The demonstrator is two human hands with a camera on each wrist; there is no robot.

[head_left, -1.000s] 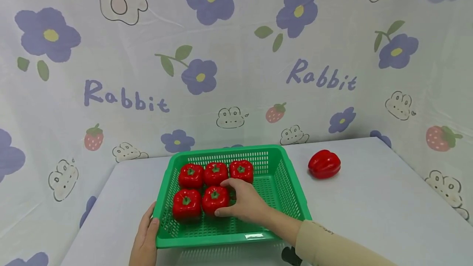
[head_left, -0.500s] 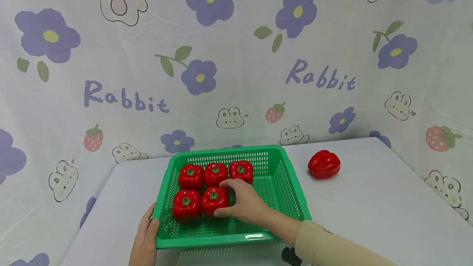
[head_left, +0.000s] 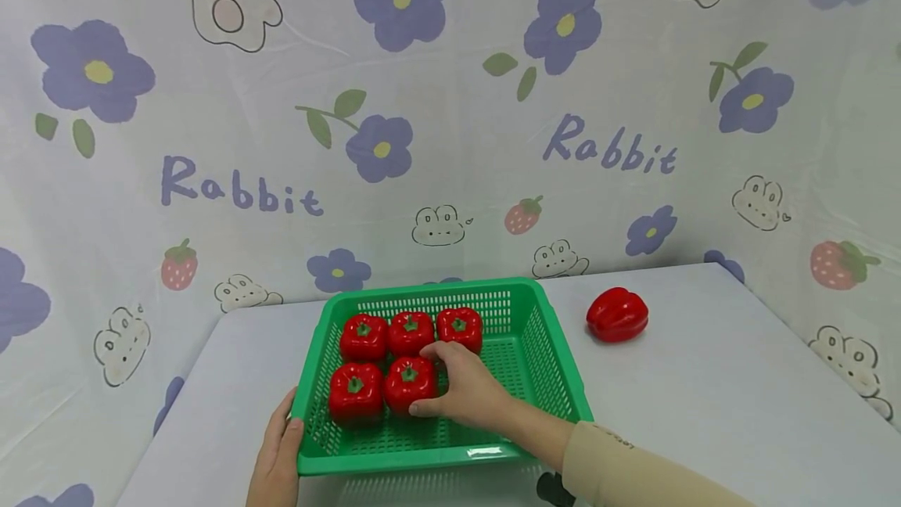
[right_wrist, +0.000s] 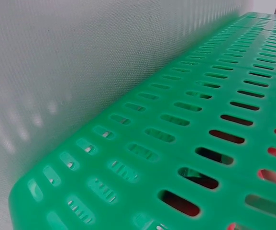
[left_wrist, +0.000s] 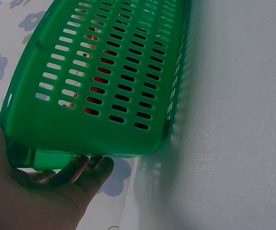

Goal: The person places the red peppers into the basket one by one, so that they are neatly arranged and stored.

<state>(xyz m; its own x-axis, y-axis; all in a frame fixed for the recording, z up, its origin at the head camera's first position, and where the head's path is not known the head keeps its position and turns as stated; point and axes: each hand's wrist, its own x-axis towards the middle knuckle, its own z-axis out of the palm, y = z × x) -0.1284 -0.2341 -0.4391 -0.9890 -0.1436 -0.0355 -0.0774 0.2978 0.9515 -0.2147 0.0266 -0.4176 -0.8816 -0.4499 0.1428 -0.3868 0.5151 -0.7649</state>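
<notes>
In the head view a green slotted plastic basket [head_left: 383, 460] sits on the white table. Red bell peppers with green stems stand in it: a back row of three and two in front. My right hand [head_left: 470, 390] reaches over the near rim and grips the right-hand front bell pepper [head_left: 411, 386], thumb on the near side and fingers at the back. Beside it stands the other front bell pepper [head_left: 356, 393]. My left hand [head_left: 277, 452] holds the basket's left rim near the front corner. In the left wrist view that hand's fingers [left_wrist: 93, 178] curl at the rim.
A single red bell pepper [head_left: 617, 314] lies on its side on the white table [head_left: 704, 382], right of the basket. Behind the table hangs a cloth [head_left: 450, 147] printed with flowers and rabbits. A dark object [head_left: 554, 487] shows beneath my right forearm.
</notes>
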